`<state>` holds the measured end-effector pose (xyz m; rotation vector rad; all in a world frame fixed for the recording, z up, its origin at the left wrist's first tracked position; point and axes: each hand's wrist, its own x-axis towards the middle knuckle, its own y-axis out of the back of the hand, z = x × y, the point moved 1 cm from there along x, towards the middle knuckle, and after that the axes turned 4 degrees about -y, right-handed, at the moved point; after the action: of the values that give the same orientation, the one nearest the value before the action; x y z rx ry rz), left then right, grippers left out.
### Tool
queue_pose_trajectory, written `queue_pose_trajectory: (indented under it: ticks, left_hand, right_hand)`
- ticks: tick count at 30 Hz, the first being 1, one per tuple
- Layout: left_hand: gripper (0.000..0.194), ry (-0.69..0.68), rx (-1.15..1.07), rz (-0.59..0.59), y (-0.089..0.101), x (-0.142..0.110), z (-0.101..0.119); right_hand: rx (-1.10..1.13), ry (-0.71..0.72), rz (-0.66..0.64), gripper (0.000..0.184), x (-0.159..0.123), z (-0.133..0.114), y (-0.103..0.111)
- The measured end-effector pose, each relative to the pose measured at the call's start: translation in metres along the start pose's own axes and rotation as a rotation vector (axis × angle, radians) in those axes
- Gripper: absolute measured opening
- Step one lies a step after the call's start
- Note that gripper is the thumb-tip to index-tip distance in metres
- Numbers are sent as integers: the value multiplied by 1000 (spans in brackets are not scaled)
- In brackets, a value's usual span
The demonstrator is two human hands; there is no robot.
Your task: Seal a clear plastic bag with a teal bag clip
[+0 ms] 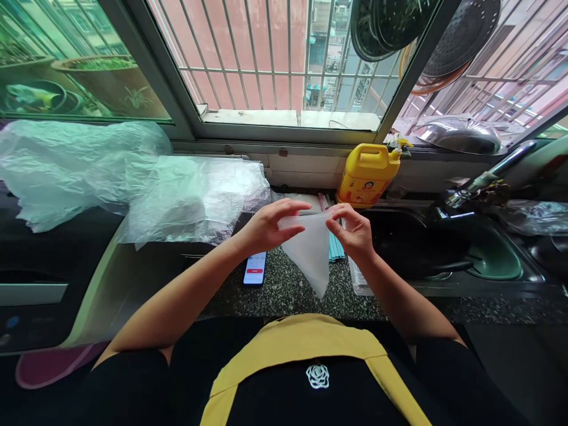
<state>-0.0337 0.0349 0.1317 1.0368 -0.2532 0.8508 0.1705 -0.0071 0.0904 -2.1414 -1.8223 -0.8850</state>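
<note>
A frosted, translucent piping bag [308, 251] hangs above the speckled counter, its pointed end down. My right hand [355, 231] pinches its upper right edge between thumb and fingers. At the upper left of the bag, my left hand [275, 223] has its thumb and forefinger spread, one above the other, with the bag's edge between them; whether they touch it I cannot tell. Behind the bag lie turquoise sticks [336, 248], partly hidden. A clear plastic package [360, 281] shows beside my right wrist. Left of the bag, a phone [254, 269] with a lit screen lies on the counter.
Crumpled clear plastic bags [190, 192] cover the left side. At the back stands a yellow jug [368, 177]. To the right are a dark sink [492, 290] with a green basin [501, 260] and a metal faucet [470, 192]. A barred window [284, 139] runs behind.
</note>
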Motion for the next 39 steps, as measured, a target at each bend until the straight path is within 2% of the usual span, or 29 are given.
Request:
queue_pose_trajectory:
  ticks: [3,6,9,22,26,28,30,32,33,34,36,39]
  left_hand:
    - [26,-50,-10,-92,-1,4,1]
    - [27,-59,-25,-125,-3,8,1]
    - [30,-85,-34,-132,-5,10,0]
    - [14,-74,63,-184,-5,10,4]
    - [15,-65,32,-192,-2,10,5]
    - [12,-32,-29,-157,-1,7,0]
    - [15,80,-85,-38,-7,-6,-14]
    - [21,307,-64,111,-24,-31,-35]
    - [24,454,-6,138,-37,-49,-46]
    - [24,609,63,86,-52,-68,-58]
    - [12,861,212,-178,-85,-107,-76]
    - [16,926,258,-246,-118,-148,-91]
  right_hand:
    - [-40,23,-15,18,1,-3,-1]
    - [-67,44,-20,17,2,-6,-2]
    - [-65,54,-18,14,2,-7,-3]
    - [-85,39,-36,13,0,-9,-4]
    - [-75,29,-51,14,-1,-8,-6]
    - [-75,35,-40,13,-2,-6,-6]
    - [-82,42,-16,13,-3,-4,-6]
    - [-96,50,2,14,-5,-2,-5]
    - [-103,53,7,14,-7,-1,-4]
    - [-109,57,6,15,-8,0,-3]
    - [-118,64,-4,15,-12,2,-1]
    - [-120,67,-36,13,-15,2,1]
